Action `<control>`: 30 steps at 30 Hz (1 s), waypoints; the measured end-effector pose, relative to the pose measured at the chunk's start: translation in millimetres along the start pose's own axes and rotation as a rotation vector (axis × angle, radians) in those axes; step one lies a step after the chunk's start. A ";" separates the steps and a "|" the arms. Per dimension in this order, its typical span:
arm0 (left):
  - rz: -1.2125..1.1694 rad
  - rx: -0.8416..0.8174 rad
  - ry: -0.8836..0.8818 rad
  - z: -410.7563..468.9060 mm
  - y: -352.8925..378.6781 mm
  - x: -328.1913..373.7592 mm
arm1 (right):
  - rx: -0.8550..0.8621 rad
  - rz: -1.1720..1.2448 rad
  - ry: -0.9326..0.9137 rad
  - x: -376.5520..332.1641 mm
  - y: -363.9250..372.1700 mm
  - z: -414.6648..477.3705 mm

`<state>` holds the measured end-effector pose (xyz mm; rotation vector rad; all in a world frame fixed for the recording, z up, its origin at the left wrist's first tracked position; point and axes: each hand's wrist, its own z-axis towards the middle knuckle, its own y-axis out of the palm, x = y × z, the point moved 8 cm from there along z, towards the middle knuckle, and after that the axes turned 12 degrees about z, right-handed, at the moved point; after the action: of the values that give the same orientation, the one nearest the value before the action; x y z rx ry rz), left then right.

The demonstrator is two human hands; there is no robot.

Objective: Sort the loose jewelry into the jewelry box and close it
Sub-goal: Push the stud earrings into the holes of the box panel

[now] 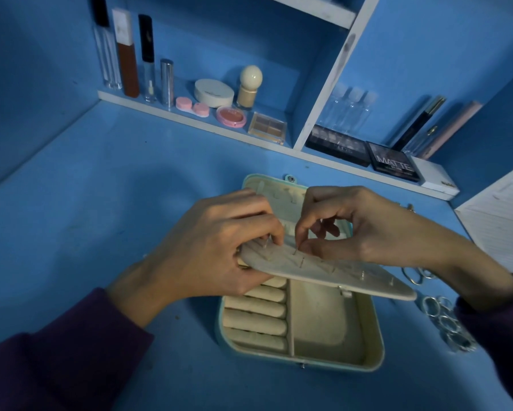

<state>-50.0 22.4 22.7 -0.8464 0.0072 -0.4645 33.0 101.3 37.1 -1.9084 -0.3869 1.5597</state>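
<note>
On the blue desk (101,203), the open jewelry box (371,345) lies under both hands.
Left hand (213,256) grips the lifted earring panel (353,280); right hand (362,229) pinches a tiny stud (297,248) against it. Steady the panel, push straight. Loose rings (445,321) lie beside the box.

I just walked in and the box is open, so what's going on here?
A person is working over the open jewelry box. Their left hand grips one end of its padded earring panel, while the right hand appears to pinch a stud on it. Silver rings lie loose on the blue table to the right, not yet put away.
</note>
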 end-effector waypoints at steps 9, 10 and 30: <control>-0.009 0.036 -0.006 0.1 -1.6 -1.0 | 0.015 0.309 0.090 4.5 -0.4 -2.1; -0.011 0.039 -0.006 0.2 -1.6 -1.0 | 0.011 0.311 0.092 4.1 0.9 -1.8; -0.002 0.066 0.011 0.9 -2.9 -0.9 | 0.029 0.344 0.083 6.3 0.2 -2.3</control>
<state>-51.7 21.7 25.3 -0.7791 0.0009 -0.4686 36.7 104.2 32.3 -2.0901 0.0029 1.6799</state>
